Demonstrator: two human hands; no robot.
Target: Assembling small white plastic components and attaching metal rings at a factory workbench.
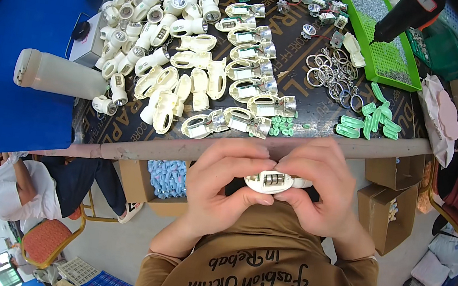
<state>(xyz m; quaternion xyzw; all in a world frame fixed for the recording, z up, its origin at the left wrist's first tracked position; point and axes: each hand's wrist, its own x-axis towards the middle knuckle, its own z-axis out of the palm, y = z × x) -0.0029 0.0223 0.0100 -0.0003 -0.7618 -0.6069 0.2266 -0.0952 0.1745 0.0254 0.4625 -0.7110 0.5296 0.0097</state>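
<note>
My left hand (219,182) and my right hand (321,183) grip a small white flashlight (261,187) from both sides, just in front of the table edge. Its oval side faces up, and a slot there shows several small metallic pieces inside. Fingertips and thumbs of both hands press on its rim. Across the edge lie small green buttons (282,128) and a column of open flashlight half shells (249,71) with shiny reflectors and circuit parts. Beside those are empty cream-coloured shell halves (199,85). To the right are curved green covers (377,120).
Assembled white flashlights (140,26) are heaped at the left by a translucent bottle (60,75). Metal key rings (331,75) lie before a green tray (400,75) of tiny parts, with a black electric screwdriver (403,18) above it. Another person (23,189) sits at lower left.
</note>
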